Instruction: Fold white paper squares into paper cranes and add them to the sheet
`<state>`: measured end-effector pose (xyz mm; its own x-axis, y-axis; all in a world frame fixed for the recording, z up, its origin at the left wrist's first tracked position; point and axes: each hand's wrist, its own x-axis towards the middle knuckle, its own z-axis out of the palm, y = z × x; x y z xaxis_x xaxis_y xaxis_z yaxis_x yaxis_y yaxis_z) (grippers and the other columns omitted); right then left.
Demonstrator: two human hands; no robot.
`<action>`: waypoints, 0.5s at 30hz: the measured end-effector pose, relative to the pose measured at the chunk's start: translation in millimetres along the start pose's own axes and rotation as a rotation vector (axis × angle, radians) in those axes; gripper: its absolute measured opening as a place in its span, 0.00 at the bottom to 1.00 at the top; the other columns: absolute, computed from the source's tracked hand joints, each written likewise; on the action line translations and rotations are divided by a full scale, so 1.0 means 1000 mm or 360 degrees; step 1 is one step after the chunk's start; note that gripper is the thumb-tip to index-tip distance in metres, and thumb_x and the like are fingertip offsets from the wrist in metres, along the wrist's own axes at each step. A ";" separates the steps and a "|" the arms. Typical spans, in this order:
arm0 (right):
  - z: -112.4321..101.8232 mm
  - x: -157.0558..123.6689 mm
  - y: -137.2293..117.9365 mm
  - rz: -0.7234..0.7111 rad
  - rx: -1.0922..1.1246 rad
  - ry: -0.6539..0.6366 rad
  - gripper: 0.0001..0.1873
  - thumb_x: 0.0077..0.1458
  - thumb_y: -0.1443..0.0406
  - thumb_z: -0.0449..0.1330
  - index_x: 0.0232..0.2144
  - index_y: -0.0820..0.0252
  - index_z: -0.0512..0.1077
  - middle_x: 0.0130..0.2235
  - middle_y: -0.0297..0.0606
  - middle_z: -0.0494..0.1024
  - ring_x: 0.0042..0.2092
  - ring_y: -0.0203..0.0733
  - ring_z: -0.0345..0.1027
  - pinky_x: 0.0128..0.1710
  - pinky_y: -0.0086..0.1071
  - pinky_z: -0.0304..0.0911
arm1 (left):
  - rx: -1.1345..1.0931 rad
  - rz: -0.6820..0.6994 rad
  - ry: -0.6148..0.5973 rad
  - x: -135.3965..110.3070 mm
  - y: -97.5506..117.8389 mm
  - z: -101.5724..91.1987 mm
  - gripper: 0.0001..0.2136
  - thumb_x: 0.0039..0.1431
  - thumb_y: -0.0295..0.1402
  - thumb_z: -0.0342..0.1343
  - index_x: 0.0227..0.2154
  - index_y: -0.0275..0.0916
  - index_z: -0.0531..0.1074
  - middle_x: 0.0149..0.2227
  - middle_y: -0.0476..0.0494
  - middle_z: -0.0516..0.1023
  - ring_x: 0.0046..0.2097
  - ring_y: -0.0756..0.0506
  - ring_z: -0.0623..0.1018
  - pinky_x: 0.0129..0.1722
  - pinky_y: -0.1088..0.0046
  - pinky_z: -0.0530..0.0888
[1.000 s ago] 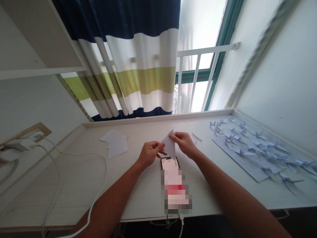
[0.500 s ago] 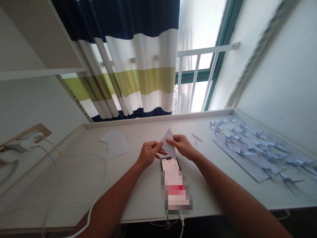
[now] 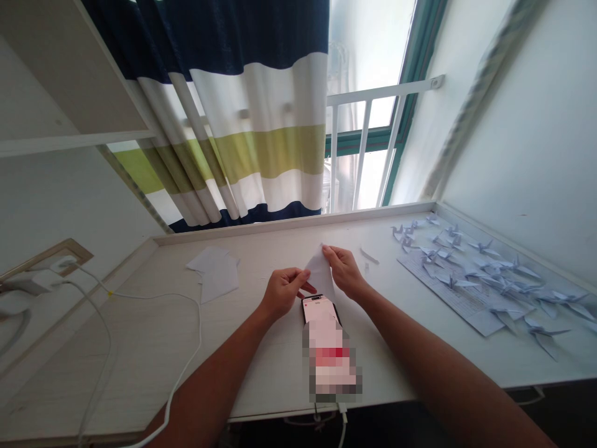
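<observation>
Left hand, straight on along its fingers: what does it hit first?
The paper that the left hand is pinching. Beyond it, the right hand looks next in line, though depth is hard to judge from one view.

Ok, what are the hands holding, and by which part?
A white paper: the left hand pinches its left edge, the right hand its right edge near the top.
</observation>
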<state>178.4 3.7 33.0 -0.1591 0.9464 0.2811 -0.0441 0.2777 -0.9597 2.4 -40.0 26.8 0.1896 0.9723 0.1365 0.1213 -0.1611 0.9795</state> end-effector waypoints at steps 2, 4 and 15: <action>0.000 0.001 0.000 -0.0037 -0.0026 -0.0001 0.29 0.59 0.43 0.56 0.21 0.59 0.64 0.22 0.31 0.62 0.25 0.35 0.54 0.23 0.30 0.51 | 0.0013 0.0000 0.0008 0.000 -0.001 -0.001 0.21 0.60 0.50 0.59 0.29 0.33 0.77 0.27 0.36 0.83 0.31 0.41 0.84 0.24 0.74 0.76; -0.001 0.002 -0.001 -0.0059 -0.0026 -0.0021 0.26 0.58 0.44 0.58 0.23 0.59 0.68 0.24 0.33 0.66 0.27 0.37 0.59 0.26 0.31 0.55 | 0.0020 -0.0004 -0.0002 0.000 -0.002 -0.002 0.21 0.60 0.50 0.59 0.29 0.33 0.77 0.27 0.37 0.83 0.31 0.41 0.84 0.24 0.74 0.76; -0.001 0.002 0.003 -0.0111 -0.0046 0.0259 0.29 0.60 0.43 0.55 0.19 0.58 0.63 0.22 0.32 0.64 0.26 0.36 0.56 0.26 0.32 0.55 | -0.0035 -0.0005 -0.0089 0.000 -0.004 -0.001 0.20 0.59 0.49 0.60 0.29 0.33 0.77 0.26 0.37 0.83 0.30 0.41 0.84 0.24 0.73 0.77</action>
<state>178.9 6.7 30.9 0.0054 0.9382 0.3461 -0.0204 0.3461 -0.9380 1.0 -38.9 22.9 0.2436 0.9617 0.1254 0.1008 -0.1537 0.9830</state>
